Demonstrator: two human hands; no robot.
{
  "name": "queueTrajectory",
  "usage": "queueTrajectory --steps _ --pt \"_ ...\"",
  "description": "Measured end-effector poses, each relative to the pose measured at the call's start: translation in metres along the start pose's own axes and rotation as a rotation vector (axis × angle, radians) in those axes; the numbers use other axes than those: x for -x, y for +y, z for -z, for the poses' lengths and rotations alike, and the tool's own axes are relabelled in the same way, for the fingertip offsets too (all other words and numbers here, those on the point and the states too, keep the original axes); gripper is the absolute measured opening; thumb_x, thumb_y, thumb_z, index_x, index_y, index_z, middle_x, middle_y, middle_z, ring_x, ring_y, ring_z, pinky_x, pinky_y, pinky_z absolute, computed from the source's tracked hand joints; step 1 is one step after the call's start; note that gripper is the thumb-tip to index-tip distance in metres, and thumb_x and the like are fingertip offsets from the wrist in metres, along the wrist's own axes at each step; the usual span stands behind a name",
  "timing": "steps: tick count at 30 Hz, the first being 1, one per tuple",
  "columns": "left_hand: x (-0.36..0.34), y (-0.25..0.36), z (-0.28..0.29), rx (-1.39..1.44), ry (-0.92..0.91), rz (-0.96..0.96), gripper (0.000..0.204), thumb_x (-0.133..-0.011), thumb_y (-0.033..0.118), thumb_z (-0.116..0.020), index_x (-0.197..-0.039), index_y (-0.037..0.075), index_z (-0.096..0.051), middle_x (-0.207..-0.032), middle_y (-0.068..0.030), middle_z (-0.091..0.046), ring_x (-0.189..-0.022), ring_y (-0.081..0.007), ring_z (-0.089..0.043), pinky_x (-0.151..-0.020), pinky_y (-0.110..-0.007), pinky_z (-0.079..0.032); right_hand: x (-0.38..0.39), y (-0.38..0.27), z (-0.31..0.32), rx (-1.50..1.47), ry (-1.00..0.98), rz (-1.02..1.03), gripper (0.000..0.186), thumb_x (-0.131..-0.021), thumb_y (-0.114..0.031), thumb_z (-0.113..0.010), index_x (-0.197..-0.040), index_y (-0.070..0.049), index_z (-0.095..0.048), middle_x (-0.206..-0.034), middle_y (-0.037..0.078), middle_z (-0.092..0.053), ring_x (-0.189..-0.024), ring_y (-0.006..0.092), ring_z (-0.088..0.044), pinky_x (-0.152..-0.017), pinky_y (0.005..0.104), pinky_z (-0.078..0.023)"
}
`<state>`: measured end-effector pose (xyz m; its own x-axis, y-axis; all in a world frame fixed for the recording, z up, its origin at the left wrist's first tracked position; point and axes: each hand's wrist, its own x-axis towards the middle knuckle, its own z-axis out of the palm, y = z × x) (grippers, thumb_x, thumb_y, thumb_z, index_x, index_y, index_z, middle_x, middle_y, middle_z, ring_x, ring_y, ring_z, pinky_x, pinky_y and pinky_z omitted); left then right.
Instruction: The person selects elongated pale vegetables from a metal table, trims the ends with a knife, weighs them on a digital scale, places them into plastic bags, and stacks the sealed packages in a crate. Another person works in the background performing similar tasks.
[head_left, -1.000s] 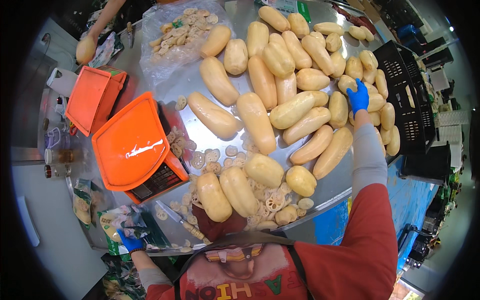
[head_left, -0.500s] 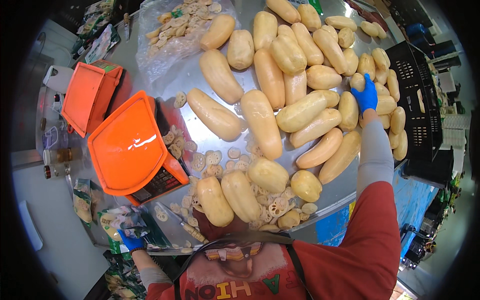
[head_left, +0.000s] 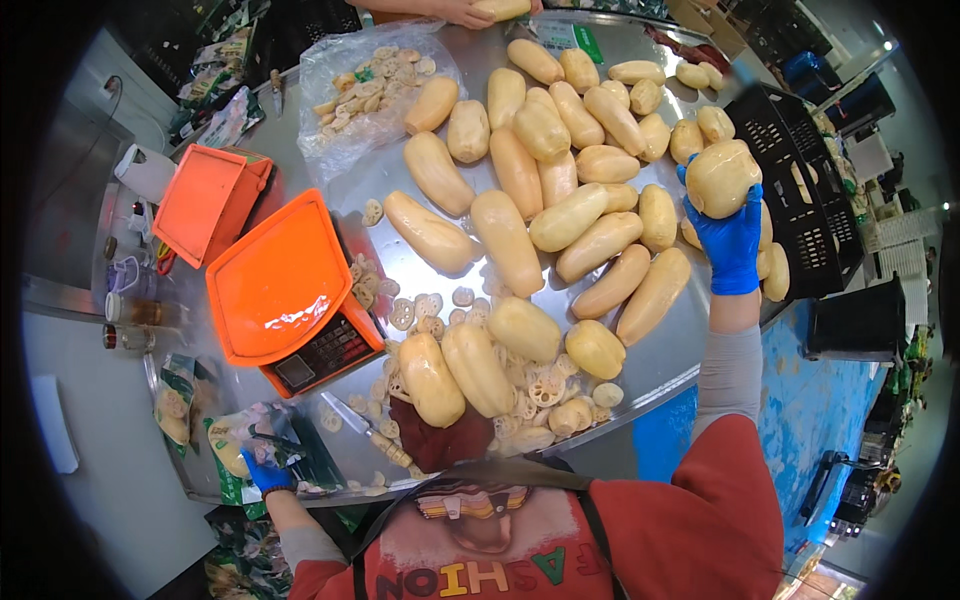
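My right hand (head_left: 730, 240), in a blue glove, grips a short, fat lotus root section (head_left: 723, 180) and holds it up at the right edge of the pile. In the same kind of glove, my left hand (head_left: 266, 472) pinches the edge of a clear and green plastic bag (head_left: 235, 430) at the table's near left corner. Pale stuff shows inside that bag. Peeled lotus roots (head_left: 508, 240) cover the middle and right of the metal table. Cut lotus slices (head_left: 545, 385) lie scattered along the near side, beside a knife (head_left: 365, 432) and a dark red cloth (head_left: 440, 435).
Two orange-topped scales (head_left: 280, 285) stand on the left. A clear bag of slices (head_left: 375, 90) lies at the far side, where another person's hands (head_left: 468, 12) hold a root. Beyond the right edge is a black crate (head_left: 800, 190). A second filled packet (head_left: 175, 400) lies at left.
My right hand has lifted a lotus root section out of the pile, toward me. My left hand stays at the bag. Another person's hands have come into view at the far side.
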<state>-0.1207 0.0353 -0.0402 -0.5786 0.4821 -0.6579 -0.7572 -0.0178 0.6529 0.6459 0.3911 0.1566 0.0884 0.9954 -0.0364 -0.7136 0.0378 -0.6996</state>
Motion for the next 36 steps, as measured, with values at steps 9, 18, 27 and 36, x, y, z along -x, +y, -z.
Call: queueTrajectory --steps 9,18,27,36 --pt "-0.020 -0.005 0.010 0.121 -0.135 0.035 0.061 -0.088 0.054 -0.040 -0.132 0.012 -0.042 -0.132 -0.0117 -0.046 -0.118 -0.0325 -0.043 -0.102 -0.045 -0.033 0.061 0.060 -0.003 1.882 -0.203 0.517 0.076 -0.073 -0.025 -0.074 -0.134 -0.001 -0.035 -0.123 0.015 -0.052 -0.113 0.0260 -0.051 -0.093 0.0357 -0.043" --pt "-0.007 -0.008 0.040 0.081 0.057 -0.126 0.052 -0.087 0.046 -0.053 -0.122 0.009 -0.051 -0.119 -0.0128 -0.055 -0.105 -0.0273 -0.053 -0.092 -0.040 -0.041 0.165 0.178 -0.097 0.994 -0.370 0.065 0.083 -0.070 -0.017 -0.077 -0.136 -0.001 -0.030 -0.129 0.013 -0.044 -0.118 0.0235 -0.044 -0.099 0.0340 -0.038" --pt "0.184 -0.049 -0.077 -0.543 -0.677 -0.288 0.058 -0.083 0.015 -0.064 -0.134 0.006 -0.037 -0.125 -0.0109 -0.048 -0.106 -0.0209 -0.051 -0.088 -0.032 -0.044 0.258 0.277 -0.227 1.400 -1.414 0.296 0.074 -0.059 -0.023 -0.075 -0.126 -0.011 -0.045 -0.113 0.016 -0.055 -0.103 0.0363 -0.053 -0.084 0.0411 -0.046" --pt "0.178 -0.064 -0.074 0.049 -0.773 0.227 0.066 -0.082 0.038 -0.060 -0.133 0.002 -0.037 -0.128 -0.0160 -0.047 -0.113 -0.0305 -0.049 -0.091 -0.040 -0.046 0.276 0.348 -0.197 1.333 -0.879 0.129 0.065 -0.073 -0.032 -0.071 -0.127 -0.007 -0.045 -0.106 0.018 -0.058 -0.090 0.0340 -0.059 -0.077 0.0409 -0.048"
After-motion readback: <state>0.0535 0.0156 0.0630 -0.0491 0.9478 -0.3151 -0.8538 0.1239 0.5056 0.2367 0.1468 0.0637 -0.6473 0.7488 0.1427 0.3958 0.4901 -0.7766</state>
